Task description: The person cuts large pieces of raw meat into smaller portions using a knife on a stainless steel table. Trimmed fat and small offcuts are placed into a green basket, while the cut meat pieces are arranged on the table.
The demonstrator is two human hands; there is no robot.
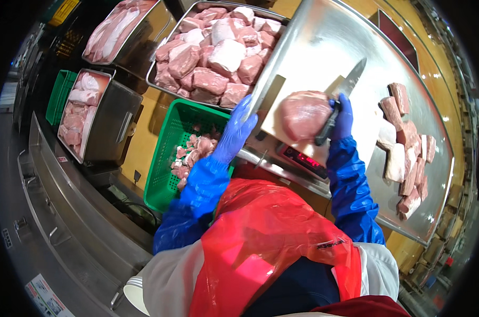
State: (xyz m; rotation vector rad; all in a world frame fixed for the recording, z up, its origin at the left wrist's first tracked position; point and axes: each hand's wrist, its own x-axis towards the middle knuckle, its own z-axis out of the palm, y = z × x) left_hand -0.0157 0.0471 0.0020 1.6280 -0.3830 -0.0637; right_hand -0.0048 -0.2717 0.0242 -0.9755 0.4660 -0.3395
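My right hand (343, 117), in a blue glove, is closed round the black handle of a knife (353, 78). The blade points away from me, to the far right. Just left of that hand, a large rounded piece of raw meat (304, 117) lies on a white cutting board (273, 120). My left hand (235, 132), also gloved in blue, is over the right rim of a green perforated basket (163, 132), beside the metal table's left edge. Its fingers are stretched out and nothing shows in them. Small meat trimmings (194, 153) lie in the basket.
A metal tray (154, 74) heaped with meat chunks stands beyond the basket. Several cut meat pieces (407, 138) lie on the right of the metal table (324, 37). A scale display (305, 160) glows red in front of the board. Two metal bins (102, 124) of meat stand at left.
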